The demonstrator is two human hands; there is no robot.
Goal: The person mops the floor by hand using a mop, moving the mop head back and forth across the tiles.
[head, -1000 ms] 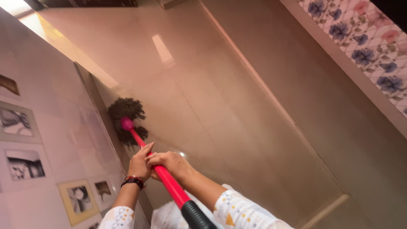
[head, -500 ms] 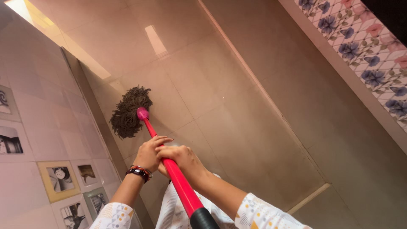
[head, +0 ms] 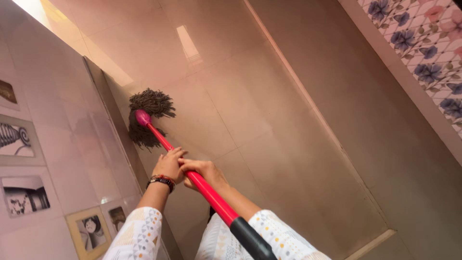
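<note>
My left hand point(head: 168, 165) and right hand point(head: 204, 173) both grip the red mop handle point(head: 192, 179) | brown string mop head point(head: 147, 115) on beige floor tiles point(head: 269, 120), against the left wall point(head: 57, 144)

Two bare forearms reach out from short white sleeves. The left sleeve point(head: 137, 236) is white with a scattered print of small triangles in grey, orange and dark tones, and its hem ends partway along the forearm. The right sleeve point(head: 284, 238) has the same white cloth, dotted with small coloured spots and a few orange triangles. More of the same printed cloth point(head: 216, 243) shows between the arms at the bottom edge. On the left wrist sits a bracelet point(head: 162, 181), a dark band with red and black beads. The left hand point(head: 169, 164) and right hand point(head: 204, 173) wear no gloves, and no rings can be made out.
</note>
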